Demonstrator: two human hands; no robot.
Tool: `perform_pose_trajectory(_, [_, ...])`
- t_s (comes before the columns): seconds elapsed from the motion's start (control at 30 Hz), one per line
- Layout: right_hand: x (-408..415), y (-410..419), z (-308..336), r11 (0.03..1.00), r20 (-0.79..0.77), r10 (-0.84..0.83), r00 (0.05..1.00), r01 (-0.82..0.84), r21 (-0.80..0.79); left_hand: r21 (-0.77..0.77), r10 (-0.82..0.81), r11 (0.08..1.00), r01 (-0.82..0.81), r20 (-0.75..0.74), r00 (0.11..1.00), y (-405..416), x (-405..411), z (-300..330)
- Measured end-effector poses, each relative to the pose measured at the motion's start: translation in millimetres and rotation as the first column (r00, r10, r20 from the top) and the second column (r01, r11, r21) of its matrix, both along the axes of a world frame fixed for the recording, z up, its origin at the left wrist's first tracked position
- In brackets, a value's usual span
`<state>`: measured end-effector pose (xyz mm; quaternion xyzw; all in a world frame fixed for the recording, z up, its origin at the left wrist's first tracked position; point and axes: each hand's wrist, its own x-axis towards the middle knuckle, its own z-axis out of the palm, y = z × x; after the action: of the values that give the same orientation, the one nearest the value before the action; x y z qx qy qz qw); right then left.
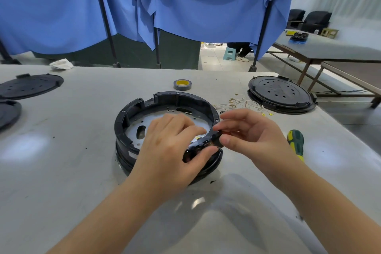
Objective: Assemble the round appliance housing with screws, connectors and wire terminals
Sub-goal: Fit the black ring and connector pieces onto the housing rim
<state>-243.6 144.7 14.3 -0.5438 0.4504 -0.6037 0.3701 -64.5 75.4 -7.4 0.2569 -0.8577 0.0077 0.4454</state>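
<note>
The round black housing [132,113] stands on the white table [72,171], with a pale perforated metal plate [136,130] inside it. My left hand [171,146] lies over the housing's near right rim, fingers curled round the rim and thumb pressed on its outer wall. My right hand [247,132] pinches a small black connector part [216,140] against the rim between thumb and forefinger. A bundle of thin wires with brass and yellow terminals [241,104] lies just right of the housing. A green and yellow screwdriver [296,143] rests on the table at the right.
A roll of grey tape with a yellow core [182,84] sits behind the housing. A black round cover [281,94] lies at the far right, two more black covers [31,85] at the far left. Blue curtains hang behind the table. A crumpled white cloth [61,64] lies at the back left.
</note>
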Motion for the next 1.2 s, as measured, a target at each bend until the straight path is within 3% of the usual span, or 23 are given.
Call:
perform_pose_trajectory(0.1, [4,2,1,0.999,0.007,0.042,0.999,-0.042,-0.01,-0.043,-0.057,0.997,0.056,0.0,0.998,4,-2,0])
perform_pose_trajectory(0.4, [8,3,-5,0.998,-0.23,-0.049,0.972,0.038,-0.052,0.058,-0.056,0.997,0.055,0.016,0.998,4,0,1])
perform_pose_trajectory(0.57, [4,2,-4,0.995,-0.2,-0.087,0.976,0.077,-0.059,0.089,-0.026,0.996,0.021,0.05,0.998,4,0,2])
perform_pose_trajectory(0.83, [-8,-1,-3,0.988,-0.277,-0.157,0.948,0.15,-0.044,0.126,0.063,0.986,-0.111,0.333,0.941,8,1,3])
perform_pose_trajectory(1.2, [-14,0,-7,0.994,-0.421,-0.104,0.901,0.107,-0.017,0.074,0.07,0.992,-0.099,0.324,0.944,6,0,0])
